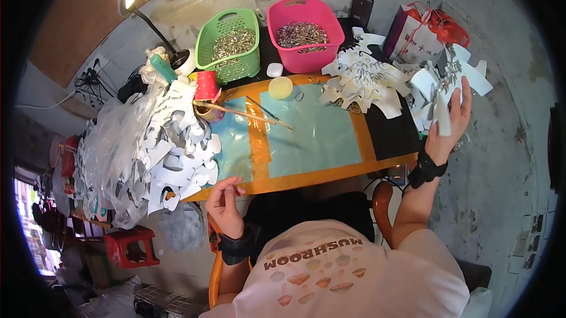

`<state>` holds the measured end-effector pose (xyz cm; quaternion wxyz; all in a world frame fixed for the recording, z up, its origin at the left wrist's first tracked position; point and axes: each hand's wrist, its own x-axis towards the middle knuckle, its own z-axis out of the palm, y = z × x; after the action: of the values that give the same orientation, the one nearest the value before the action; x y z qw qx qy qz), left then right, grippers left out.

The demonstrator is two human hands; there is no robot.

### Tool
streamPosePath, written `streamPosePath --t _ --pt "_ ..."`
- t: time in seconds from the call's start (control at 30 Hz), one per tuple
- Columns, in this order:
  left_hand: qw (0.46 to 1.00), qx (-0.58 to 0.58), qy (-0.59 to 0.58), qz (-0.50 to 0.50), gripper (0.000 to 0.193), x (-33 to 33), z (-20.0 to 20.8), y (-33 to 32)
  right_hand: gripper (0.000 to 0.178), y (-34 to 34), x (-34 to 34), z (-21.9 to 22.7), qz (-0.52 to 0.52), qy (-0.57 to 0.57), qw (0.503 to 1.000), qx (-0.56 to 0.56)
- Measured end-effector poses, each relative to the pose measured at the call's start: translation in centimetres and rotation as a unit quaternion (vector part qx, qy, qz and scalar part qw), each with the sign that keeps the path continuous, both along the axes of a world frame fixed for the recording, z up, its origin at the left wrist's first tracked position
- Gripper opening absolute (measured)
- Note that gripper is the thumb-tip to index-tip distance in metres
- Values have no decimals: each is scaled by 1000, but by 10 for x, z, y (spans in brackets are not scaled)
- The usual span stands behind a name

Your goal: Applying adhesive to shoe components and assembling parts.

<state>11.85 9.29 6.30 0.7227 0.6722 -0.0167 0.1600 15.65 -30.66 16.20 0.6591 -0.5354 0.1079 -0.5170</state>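
Note:
At the table's right end, my right hand (453, 122) is around a bunch of curved white pieces with metal fittings (441, 91). Its fingers are on the bunch's right side, and part of the grip is hidden. My left hand (227, 206) hovers by the table's front edge, fingers loosely bent and apart, with nothing visible in it. A spread pile of similar white pieces with metal fittings (365, 79) lies left of the held bunch. On the table's left, a large heap of plain white cut pieces (177, 162) partly covers clear plastic bags (115, 153).
Behind the mat (312, 135) stand a green basket (203, 44) and a pink basket (275, 22), both holding small metal parts. Brushes (236, 110) rest across a can (211, 115) beside a red cup (206, 86). A yellow round lid (280, 88), a lamp (144, 14) and a paper bag (407, 41) surround the mat.

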Motion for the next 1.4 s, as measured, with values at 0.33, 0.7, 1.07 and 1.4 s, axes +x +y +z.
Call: streamPosePath --t 0.33,0.7,1.07,1.4 --pt "999 10 28 11 17 1 8 -10 29 -5 58 16 81 -101 990 45" --pt "997 67 32 16 9 1 3 -5 34 -18 66 -7 67 -103 991 49" --pt "999 13 15 -45 27 14 -1 -19 46 -89 34 -14 -3 -57 997 -43" --pt "998 38 -10 -54 36 14 -8 -24 60 -100 21 -36 41 -49 998 5"
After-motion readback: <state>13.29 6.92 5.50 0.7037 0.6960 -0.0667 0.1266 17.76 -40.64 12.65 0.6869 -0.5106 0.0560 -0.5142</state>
